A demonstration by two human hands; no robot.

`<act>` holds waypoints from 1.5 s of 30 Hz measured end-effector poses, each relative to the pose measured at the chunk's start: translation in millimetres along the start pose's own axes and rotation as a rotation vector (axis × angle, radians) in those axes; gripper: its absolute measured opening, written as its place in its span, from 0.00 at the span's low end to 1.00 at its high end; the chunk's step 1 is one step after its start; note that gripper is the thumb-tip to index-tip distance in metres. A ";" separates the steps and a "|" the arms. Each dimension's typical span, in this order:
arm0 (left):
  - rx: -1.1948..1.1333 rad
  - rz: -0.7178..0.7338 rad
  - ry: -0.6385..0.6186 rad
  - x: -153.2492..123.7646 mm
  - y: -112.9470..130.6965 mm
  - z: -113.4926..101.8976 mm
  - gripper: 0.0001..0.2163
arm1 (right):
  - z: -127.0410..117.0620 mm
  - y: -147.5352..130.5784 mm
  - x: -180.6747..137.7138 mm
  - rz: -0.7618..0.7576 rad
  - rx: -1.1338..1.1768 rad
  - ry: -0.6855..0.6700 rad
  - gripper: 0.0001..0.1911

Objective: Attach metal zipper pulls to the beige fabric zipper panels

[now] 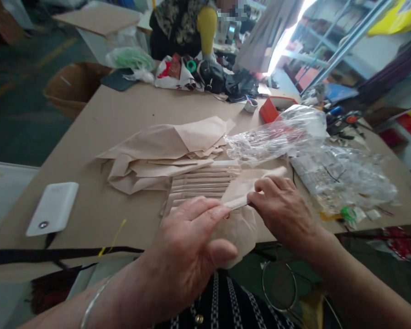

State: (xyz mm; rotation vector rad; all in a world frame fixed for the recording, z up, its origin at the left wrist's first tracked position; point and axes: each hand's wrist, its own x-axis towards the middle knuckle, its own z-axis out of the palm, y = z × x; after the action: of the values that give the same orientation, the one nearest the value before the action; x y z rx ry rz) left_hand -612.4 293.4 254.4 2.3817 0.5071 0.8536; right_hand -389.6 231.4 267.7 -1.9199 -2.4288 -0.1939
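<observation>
My left hand and my right hand both hold one folded beige fabric piece at the near edge of the table. The left thumb and fingers pinch its lower part, and the right fingers are curled round its upper edge. Just beyond lies a row of narrow beige strips laid side by side. Behind them sits a loose pile of beige fabric pieces.
A crumpled clear plastic bag and more plastic wrapping lie to the right. A white power bank rests at the left on the brown table. Another person sits at the far end behind bags and clutter. An open cardboard box stands on the floor.
</observation>
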 end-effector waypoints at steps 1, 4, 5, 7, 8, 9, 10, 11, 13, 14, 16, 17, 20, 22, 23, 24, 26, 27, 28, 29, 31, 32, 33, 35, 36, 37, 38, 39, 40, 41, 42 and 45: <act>-0.013 -0.008 -0.066 -0.8 2.8 0.3 0.19 | -0.7 -3.8 -5.4 -0.020 0.050 -0.053 0.02; -0.020 -0.066 -0.243 -6.5 3.3 3.1 0.09 | -7.8 -16.7 -23.7 -0.042 0.316 -0.241 0.04; -0.053 -0.111 -0.291 -9.6 0.6 4.3 0.08 | -9.7 -19.1 -30.0 -0.020 0.409 -0.300 0.05; -0.155 -0.248 -0.367 -16.5 -9.7 7.8 0.10 | -7.3 -17.6 -42.3 0.070 0.584 -0.385 0.06; -0.189 -0.334 -0.392 -20.0 -17.2 10.5 0.11 | -1.7 -13.3 -48.0 0.129 0.664 -0.413 0.07; -0.197 -0.419 -0.404 -23.5 -26.3 14.2 0.12 | 7.6 -7.2 -53.3 0.192 0.739 -0.436 0.10; -0.178 -0.498 -0.408 -27.2 -36.6 19.0 0.13 | 20.6 0.4 -58.1 0.256 0.804 -0.456 0.13; -0.139 -0.566 -0.409 -30.9 -47.5 24.9 0.13 | 36.8 8.5 -62.4 0.316 0.854 -0.474 0.15; -0.041 -0.655 -0.422 -38.8 -69.6 39.6 0.13 | 75.9 23.3 -68.7 0.422 0.901 -0.495 0.12; 0.001 -0.684 -0.434 -42.8 -79.7 47.8 0.13 | 96.7 28.9 -70.4 0.461 0.888 -0.500 0.11; 0.066 -0.720 -0.477 -49.9 -96.6 64.4 0.13 | 135.9 35.6 -70.2 0.516 0.776 -0.513 0.14; 0.100 -0.728 -0.504 -52.8 -103.4 72.5 0.13 | 152.7 37.0 -68.6 0.528 0.704 -0.522 0.15; 0.242 -0.736 -0.577 -58.3 -118.8 94.4 0.14 | 188.5 36.9 -61.1 0.541 0.548 -0.552 0.15; 0.346 -0.729 -0.611 -60.1 -126.1 105.3 0.14 | 201.1 35.5 -57.2 0.547 0.507 -0.554 0.14; 0.390 -0.726 -0.622 -60.6 -128.7 109.0 0.14 | 204.9 34.7 -56.1 0.551 0.484 -0.552 0.14; 0.432 -0.721 -0.627 -61.0 -130.3 111.2 0.15 | 207.5 33.8 -55.4 0.556 0.459 -0.551 0.14; 0.518 -0.678 -0.609 -61.2 -129.1 112.1 0.14 | 210.1 31.9 -55.0 0.565 0.417 -0.551 0.14; 0.570 -0.635 -0.581 -61.1 -126.0 111.6 0.13 | 210.7 31.0 -54.9 0.567 0.400 -0.552 0.14; 0.620 -0.569 -0.543 -61.1 -121.2 111.3 0.12 | 211.1 30.3 -54.9 0.568 0.387 -0.554 0.14; 0.657 -0.476 -0.500 -61.3 -114.9 111.9 0.11 | 211.4 29.9 -54.7 0.567 0.378 -0.556 0.14; 0.663 -0.241 -0.424 -63.5 -100.2 118.3 0.12 | 211.9 30.0 -54.7 0.560 0.369 -0.558 0.14; 0.629 -0.119 -0.412 -66.0 -93.1 124.7 0.14 | 212.0 30.7 -54.9 0.557 0.367 -0.558 0.14; 0.580 -0.011 -0.422 -69.7 -87.2 132.9 0.15 | 211.8 31.7 -55.3 0.554 0.365 -0.557 0.13; 0.500 0.114 -0.477 -80.1 -80.2 151.9 0.14 | 209.3 34.0 -55.8 0.554 0.358 -0.554 0.13; 0.481 0.129 -0.503 -86.3 -79.3 161.2 0.14 | 206.4 34.7 -55.2 0.558 0.353 -0.555 0.12; 0.474 0.127 -0.520 -92.5 -79.8 169.2 0.14 | 202.2 34.5 -53.4 0.562 0.338 -0.543 0.12; 0.473 0.118 -0.525 -98.4 -81.2 175.5 0.15 | 196.9 32.7 -50.0 0.557 0.314 -0.502 0.11; 0.475 0.111 -0.517 -103.5 -82.9 179.9 0.15 | 190.9 29.0 -44.7 0.535 0.288 -0.433 0.10; 0.472 0.113 -0.508 -107.5 -84.5 182.5 0.15 | 184.7 23.0 -37.4 0.489 0.268 -0.345 0.09; 0.468 0.113 -0.500 -110.1 -85.7 183.5 0.15 | 179.0 14.6 -28.5 0.419 0.262 -0.256 0.08; 0.461 0.106 -0.494 -111.3 -86.3 183.4 0.15 | 174.4 4.2 -18.4 0.327 0.273 -0.187 0.07; 0.382 0.053 -0.519 -108.5 -85.3 180.1 0.14 | 171.6 -33.4 12.2 0.028 0.366 -0.228 0.07</act>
State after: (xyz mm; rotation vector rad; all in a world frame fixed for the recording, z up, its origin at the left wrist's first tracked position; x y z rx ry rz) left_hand -584.4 237.2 36.4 2.8345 0.4188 0.1357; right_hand -417.0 256.6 96.5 -1.8909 -2.3525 0.4628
